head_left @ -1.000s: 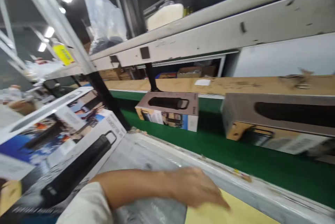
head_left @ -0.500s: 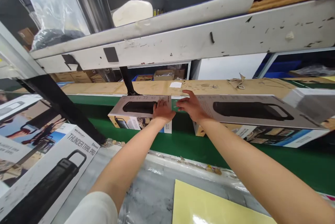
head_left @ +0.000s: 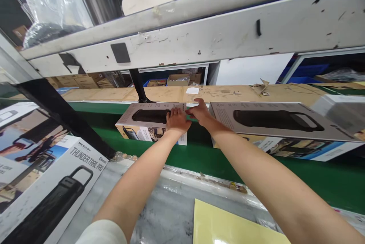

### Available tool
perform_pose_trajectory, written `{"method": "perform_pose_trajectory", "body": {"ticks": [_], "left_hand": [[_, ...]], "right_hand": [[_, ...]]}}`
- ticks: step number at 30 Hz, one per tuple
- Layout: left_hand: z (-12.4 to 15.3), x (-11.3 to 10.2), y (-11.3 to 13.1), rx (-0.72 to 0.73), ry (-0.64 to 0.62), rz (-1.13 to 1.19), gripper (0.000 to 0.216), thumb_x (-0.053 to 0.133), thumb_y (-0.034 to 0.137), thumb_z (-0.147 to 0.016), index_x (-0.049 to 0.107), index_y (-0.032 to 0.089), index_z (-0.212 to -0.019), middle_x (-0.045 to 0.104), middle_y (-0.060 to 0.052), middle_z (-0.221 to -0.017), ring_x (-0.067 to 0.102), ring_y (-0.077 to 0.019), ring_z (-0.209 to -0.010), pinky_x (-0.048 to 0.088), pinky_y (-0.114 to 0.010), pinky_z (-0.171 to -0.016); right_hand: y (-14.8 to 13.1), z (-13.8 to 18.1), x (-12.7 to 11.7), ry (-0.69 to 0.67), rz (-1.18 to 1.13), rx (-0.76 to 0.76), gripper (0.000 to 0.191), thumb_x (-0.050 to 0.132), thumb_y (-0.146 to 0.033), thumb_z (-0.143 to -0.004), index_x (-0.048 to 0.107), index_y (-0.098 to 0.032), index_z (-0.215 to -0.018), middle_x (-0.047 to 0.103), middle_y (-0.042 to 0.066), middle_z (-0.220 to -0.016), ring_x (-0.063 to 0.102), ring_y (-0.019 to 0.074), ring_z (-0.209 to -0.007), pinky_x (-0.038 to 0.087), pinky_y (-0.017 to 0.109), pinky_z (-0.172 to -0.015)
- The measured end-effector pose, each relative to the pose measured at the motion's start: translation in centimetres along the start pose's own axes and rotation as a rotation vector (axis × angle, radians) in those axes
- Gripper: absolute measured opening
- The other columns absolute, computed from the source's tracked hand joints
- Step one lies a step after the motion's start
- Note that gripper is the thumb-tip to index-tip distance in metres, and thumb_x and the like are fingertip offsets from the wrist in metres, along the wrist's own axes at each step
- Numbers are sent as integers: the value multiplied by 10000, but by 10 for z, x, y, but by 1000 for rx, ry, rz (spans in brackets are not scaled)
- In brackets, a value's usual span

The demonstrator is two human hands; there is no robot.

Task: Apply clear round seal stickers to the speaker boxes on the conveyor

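A printed speaker box (head_left: 139, 121) lies on the green surface (head_left: 199, 158), with a black speaker pictured on its top. My left hand (head_left: 177, 120) rests on the right part of that top, fingers fairly flat. At the box's right end is my right hand (head_left: 200, 112), fingers apart, their tips close to or touching the end edge; contact is hard to tell. A second, similar speaker box (head_left: 273, 120) lies to the right, its near left corner partly hidden behind my right forearm.
A large white speaker box (head_left: 85, 151) stands at the left on the grey worktop (head_left: 168, 209), with a yellow sheet (head_left: 225, 223) at the front. A white shelf beam (head_left: 182, 42) crosses above, joined to a dark slanted post (head_left: 62, 107). Cardboard (head_left: 162, 94) lines the far edge.
My right hand has moved left to the end of the left box. My left hand stays on its top. The view has shifted slightly.
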State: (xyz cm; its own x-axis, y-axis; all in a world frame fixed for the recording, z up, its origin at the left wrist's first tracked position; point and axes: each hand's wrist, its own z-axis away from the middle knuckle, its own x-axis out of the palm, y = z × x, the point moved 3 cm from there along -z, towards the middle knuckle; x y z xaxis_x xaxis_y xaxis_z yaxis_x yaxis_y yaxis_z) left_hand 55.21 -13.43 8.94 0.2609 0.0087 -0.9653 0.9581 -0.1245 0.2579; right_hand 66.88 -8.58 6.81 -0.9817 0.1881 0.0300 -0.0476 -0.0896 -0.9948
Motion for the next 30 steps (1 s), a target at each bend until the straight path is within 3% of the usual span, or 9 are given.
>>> {"method": "perform_pose_trajectory", "body": {"ticks": [4, 9, 15, 21, 25, 30], "left_hand": [[-3, 1, -4, 1, 13, 11, 746, 561, 370, -909, 363, 116, -1582, 323, -162, -1703, 219, -283, -1612, 175, -470, -1315], [-6, 3, -10, 5, 22, 6, 751, 564, 373, -913, 351, 126, -1590, 332, -160, -1700, 221, -282, -1612, 172, -468, -1313], [-2, -2, -12, -5, 15, 5, 749, 574, 373, -916, 349, 139, -1591, 345, -149, -1696, 231, -276, -1609, 174, -452, -1316], [-1, -6, -14, -18, 45, 11, 746, 601, 350, -893, 354, 188, -1578, 395, -152, -1669, 266, -275, -1598, 203, -463, -1308], [-2, -5, -18, -19, 49, 23, 751, 601, 353, -888, 343, 191, -1574, 408, -147, -1662, 269, -268, -1597, 192, -461, -1312], [-3, -6, -23, -20, 46, 30, 756, 614, 363, -878, 356, 167, -1561, 397, -150, -1668, 257, -269, -1601, 194, -448, -1312]], "right_hand": [[0, -4, 4, 27, 84, -26, 840, 704, -18, -577, 451, -252, -1343, 535, -88, -688, 581, 160, -632, 473, 220, -501], [0, -9, 8, 20, 122, -68, 836, 667, 13, -603, 478, -257, -1372, 499, -79, -718, 602, 168, -627, 523, 253, -538], [1, -15, 0, 30, 123, -103, 787, 648, 12, -609, 490, -247, -1336, 492, -85, -716, 570, 155, -560, 524, 278, -539], [-11, -13, 4, -97, 15, -159, 848, 745, -89, -614, 444, -304, -1378, 562, -94, -802, 652, 141, -690, 608, 280, -666], [-12, -14, 15, -168, 50, -147, 920, 757, -53, -565, 459, -295, -1400, 530, -115, -719, 603, 131, -574, 576, 265, -568], [-11, -20, 25, -163, 158, -141, 989, 719, 12, -557, 438, -304, -1452, 488, -129, -637, 539, 136, -506, 490, 237, -483]]}}
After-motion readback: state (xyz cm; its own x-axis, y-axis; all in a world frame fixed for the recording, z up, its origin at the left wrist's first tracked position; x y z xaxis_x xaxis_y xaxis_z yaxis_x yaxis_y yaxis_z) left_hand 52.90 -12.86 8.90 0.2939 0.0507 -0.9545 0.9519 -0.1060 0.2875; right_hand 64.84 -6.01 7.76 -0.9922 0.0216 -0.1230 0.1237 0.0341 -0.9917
